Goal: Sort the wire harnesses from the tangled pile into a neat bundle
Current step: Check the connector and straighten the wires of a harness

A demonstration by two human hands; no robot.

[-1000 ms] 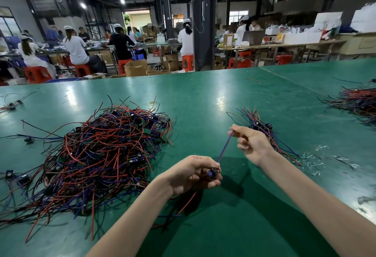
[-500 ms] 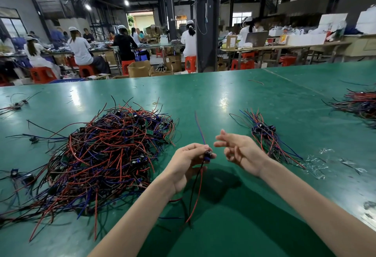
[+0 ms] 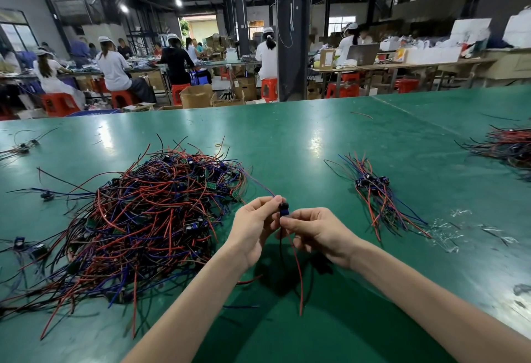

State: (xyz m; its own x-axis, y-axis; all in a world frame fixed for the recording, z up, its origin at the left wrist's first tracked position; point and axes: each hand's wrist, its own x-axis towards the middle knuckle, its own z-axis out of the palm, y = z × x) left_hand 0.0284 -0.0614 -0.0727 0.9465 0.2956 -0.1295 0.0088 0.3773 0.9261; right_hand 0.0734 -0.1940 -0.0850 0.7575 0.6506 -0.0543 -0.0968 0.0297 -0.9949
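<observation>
A big tangled pile (image 3: 146,219) of red, blue and black wire harnesses lies on the left of the green table (image 3: 316,138). A small sorted bundle (image 3: 376,193) lies to the right of my hands. Above the table's middle, one harness (image 3: 284,210) with a small black and blue connector is held between both hands. My left hand (image 3: 253,227) pinches its top, and my right hand (image 3: 313,230) pinches it just below. Its red and black wires hang down towards the table, and a blue wire trails back to the pile.
Another heap of wires (image 3: 508,144) lies at the table's far right edge. Loose single harnesses (image 3: 26,247) are scattered at the left. Clear plastic scraps (image 3: 448,230) lie right of the sorted bundle. Seated workers and red stools fill the background beyond the table.
My right hand has come in from the right and taken hold of the harness beside my left hand. Both hands have risen slightly; the wires now hang straight down.
</observation>
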